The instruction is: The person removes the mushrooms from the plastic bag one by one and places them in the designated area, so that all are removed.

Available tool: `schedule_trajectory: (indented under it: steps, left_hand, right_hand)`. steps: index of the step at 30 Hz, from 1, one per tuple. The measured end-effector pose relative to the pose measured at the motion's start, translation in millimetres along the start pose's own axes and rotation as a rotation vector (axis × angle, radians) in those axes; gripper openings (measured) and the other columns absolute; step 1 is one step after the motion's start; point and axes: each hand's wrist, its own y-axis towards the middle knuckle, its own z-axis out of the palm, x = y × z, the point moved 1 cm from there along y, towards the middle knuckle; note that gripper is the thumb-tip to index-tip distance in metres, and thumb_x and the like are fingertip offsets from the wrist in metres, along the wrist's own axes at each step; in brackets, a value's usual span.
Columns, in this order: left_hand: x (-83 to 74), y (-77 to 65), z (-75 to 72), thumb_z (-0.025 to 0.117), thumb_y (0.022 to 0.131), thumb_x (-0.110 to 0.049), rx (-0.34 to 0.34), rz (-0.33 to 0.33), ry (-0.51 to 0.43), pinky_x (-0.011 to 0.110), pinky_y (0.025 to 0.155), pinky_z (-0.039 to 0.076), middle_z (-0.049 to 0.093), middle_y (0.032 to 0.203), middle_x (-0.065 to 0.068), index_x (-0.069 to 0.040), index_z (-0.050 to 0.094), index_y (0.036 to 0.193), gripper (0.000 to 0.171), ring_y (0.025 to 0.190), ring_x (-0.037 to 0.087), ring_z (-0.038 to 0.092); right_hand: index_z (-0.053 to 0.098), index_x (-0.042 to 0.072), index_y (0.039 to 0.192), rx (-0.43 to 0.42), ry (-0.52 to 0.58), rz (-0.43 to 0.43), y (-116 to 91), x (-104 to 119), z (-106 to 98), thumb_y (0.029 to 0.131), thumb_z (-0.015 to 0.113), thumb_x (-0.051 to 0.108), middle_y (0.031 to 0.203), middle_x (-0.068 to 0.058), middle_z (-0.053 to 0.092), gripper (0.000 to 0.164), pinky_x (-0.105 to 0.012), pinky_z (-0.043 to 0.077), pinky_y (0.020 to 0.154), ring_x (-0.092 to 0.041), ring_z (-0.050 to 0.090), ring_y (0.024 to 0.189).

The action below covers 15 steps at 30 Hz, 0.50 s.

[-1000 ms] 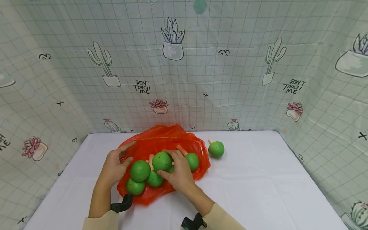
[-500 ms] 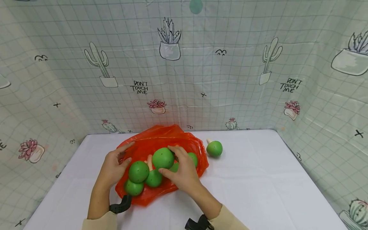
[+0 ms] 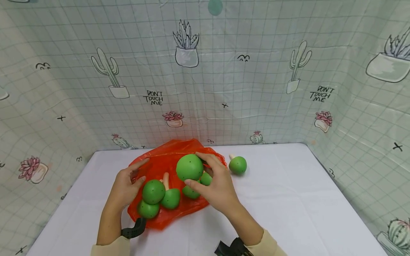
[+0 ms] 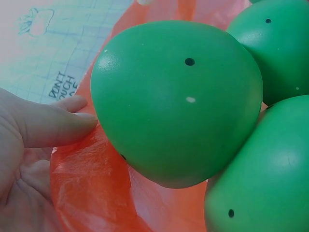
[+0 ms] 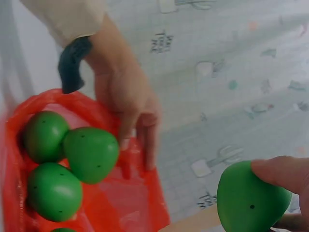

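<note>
My right hand (image 3: 219,183) pinches a green-capped toy mushroom (image 3: 189,167) between thumb and fingers, above the red plastic bag (image 3: 169,222). Dark dots mark its cap, and in the right wrist view a pale stem (image 5: 193,221) shows beside the cap. At the bag's left side, my left hand (image 3: 126,186) holds the rim between thumb and fingers. Several similar mushrooms lie in the bag, among them one with a bare cap (image 3: 153,192) near my left thumb and one whose stem points away (image 3: 171,199). The left wrist view shows a large green cap (image 4: 176,104) beside the thumb.
One more green mushroom (image 3: 237,165) lies on the white tabletop (image 3: 288,199), right of the bag. A grid-patterned cloth (image 3: 221,81) with printed cacti hangs behind and at both sides. Black wrist mounts (image 3: 133,229) sit on both forearms.
My right hand has lifted the mushroom up and to the right, away from the others in the bag. The left hand stays at the bag's rim.
</note>
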Motion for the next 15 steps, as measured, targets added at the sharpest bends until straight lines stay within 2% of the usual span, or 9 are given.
schedule_trajectory:
  steps: [5,8,11,15]
  left_hand:
    - [0.2,0.5,1.2,0.059,0.098,0.014,0.000,-0.001,-0.001,0.056,0.108,0.048,0.052,0.153,0.025,-0.001,0.052,0.154,0.058,0.133,0.046,0.057]
    - [-0.4,0.9,1.3,0.058,0.098,0.014,0.006,-0.002,-0.008,0.054,0.108,0.048,0.051,0.154,0.025,-0.001,0.051,0.154,0.058,0.134,0.046,0.056]
    - [-1.0,0.4,1.2,0.058,0.099,0.014,0.013,-0.003,-0.013,0.053,0.107,0.048,0.051,0.154,0.025,-0.001,0.050,0.155,0.058,0.134,0.046,0.056]
    - [-1.4,-0.2,1.1,0.058,0.099,0.014,0.017,0.004,-0.013,0.053,0.107,0.049,0.051,0.153,0.025,-0.001,0.050,0.155,0.058,0.133,0.046,0.057]
  right_hand:
    - [0.057,0.002,0.145,-0.042,0.061,-0.019,2,9,-22,0.081,0.088,-0.001,0.139,-0.008,0.058,0.071,-0.030,0.050,0.109,-0.025,0.060,0.127]
    - [0.056,0.000,0.145,-0.084,0.074,-0.043,5,8,-37,0.082,0.087,-0.005,0.140,-0.011,0.057,0.071,-0.030,0.049,0.110,-0.027,0.059,0.129]
    - [0.055,-0.003,0.145,-0.145,0.073,-0.046,11,-1,-52,0.081,0.084,-0.010,0.143,-0.014,0.055,0.071,-0.030,0.048,0.110,-0.030,0.057,0.132]
    - [0.053,-0.006,0.145,-0.224,0.057,0.009,19,-22,-75,0.082,0.081,-0.011,0.146,-0.017,0.053,0.069,-0.030,0.045,0.113,-0.031,0.053,0.137]
